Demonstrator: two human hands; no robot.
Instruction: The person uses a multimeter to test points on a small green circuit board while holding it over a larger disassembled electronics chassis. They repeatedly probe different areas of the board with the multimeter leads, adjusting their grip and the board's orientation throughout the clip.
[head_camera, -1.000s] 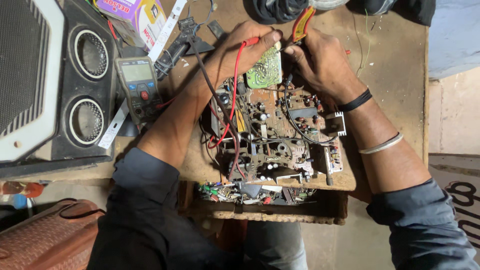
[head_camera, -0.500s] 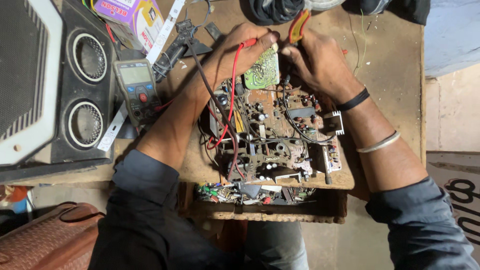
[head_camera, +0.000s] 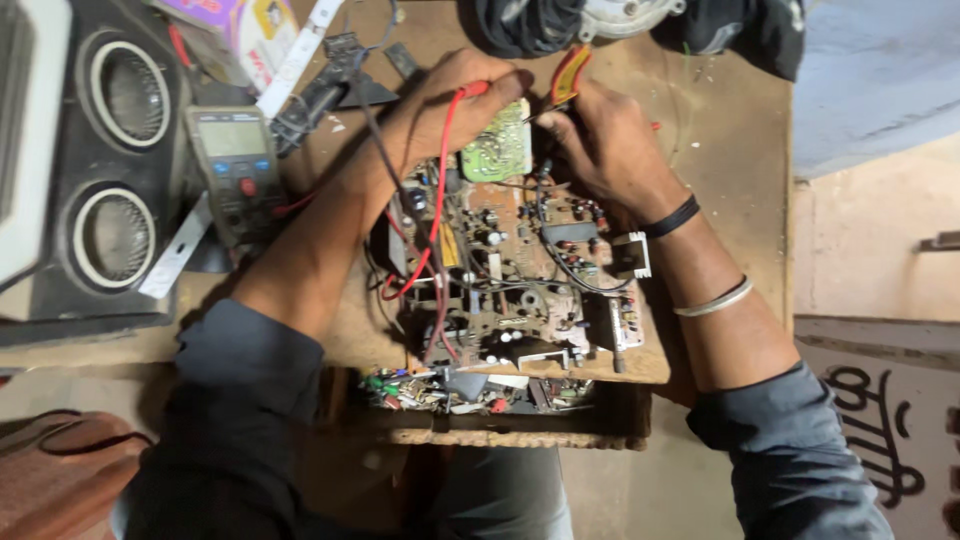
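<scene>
While hands stay put, left hand grips red probe; right hand grips pliers.

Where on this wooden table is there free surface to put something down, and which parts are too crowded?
The wooden table is bare right of the right hand and forearm, out to its right edge. A smaller patch lies between the multimeter and the left forearm. Crowded: the circuit board in the middle, the tools and box at top left, the speaker at far left.
</scene>
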